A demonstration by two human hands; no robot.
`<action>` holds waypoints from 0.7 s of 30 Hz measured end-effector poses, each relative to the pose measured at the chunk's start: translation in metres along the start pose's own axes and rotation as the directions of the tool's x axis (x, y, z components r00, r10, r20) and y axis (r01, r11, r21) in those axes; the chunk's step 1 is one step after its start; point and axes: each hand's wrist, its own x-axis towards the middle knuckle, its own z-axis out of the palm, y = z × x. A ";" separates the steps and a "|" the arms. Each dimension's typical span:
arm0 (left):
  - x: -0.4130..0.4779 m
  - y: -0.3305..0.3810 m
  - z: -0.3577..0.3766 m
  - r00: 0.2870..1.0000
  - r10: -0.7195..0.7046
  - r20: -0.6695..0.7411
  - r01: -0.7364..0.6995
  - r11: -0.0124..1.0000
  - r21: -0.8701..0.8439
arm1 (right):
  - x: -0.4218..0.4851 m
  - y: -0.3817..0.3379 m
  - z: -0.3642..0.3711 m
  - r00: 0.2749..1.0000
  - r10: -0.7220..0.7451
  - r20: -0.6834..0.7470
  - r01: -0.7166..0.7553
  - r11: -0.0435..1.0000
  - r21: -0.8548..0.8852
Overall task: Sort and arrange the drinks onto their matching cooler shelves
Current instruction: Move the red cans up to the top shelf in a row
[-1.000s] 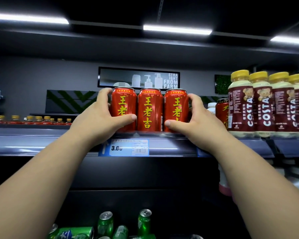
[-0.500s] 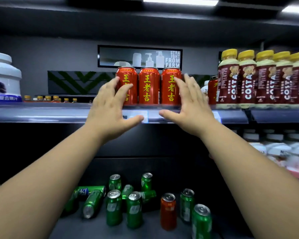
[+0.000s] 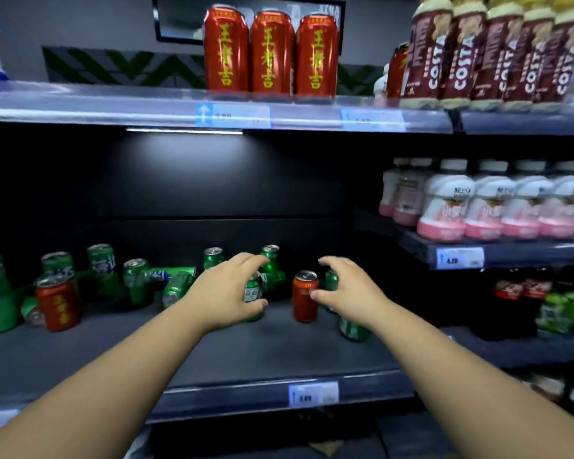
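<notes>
With left hand (image 3: 226, 293) and right hand (image 3: 348, 289) spread, empty, either side of the upright red can (image 3: 305, 296), could topple crowded green cans (image 3: 271, 260) by brushing them.

Shop: drink shelves (image 3: 212, 107), price tags (image 3: 459, 258).

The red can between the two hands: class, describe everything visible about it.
The red can looks like glossy metal, with a silver top; its print is too blurred to read. It stands upright on the dark shelf. The right hand has its thumb at the can's side; contact unclear.
</notes>
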 end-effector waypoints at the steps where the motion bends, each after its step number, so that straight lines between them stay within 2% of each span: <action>1: -0.004 -0.002 0.009 0.999 -0.016 0.042 0.016 1.000 -0.004 | -0.002 0.007 0.011 0.999 0.049 0.020 -0.049 0.998 0.025; 7: -0.020 -0.004 0.041 0.988 -0.110 0.104 0.123 0.984 -0.129 | 0.003 0.029 0.061 0.961 0.260 0.094 -0.276 0.926 0.259; 11: -0.028 -0.008 0.052 0.981 -0.147 0.126 0.169 0.968 -0.186 | 0.017 0.036 0.077 0.958 0.275 0.086 -0.288 0.908 0.304; 18: -0.031 -0.025 0.068 0.964 -0.218 0.153 0.249 0.943 -0.222 | 0.056 0.042 0.103 0.956 0.292 -0.007 -0.280 0.925 0.257; 21: -0.027 -0.031 0.077 0.954 -0.263 0.142 0.294 0.914 -0.281 | 0.073 0.045 0.113 0.952 0.307 0.003 -0.293 0.906 0.306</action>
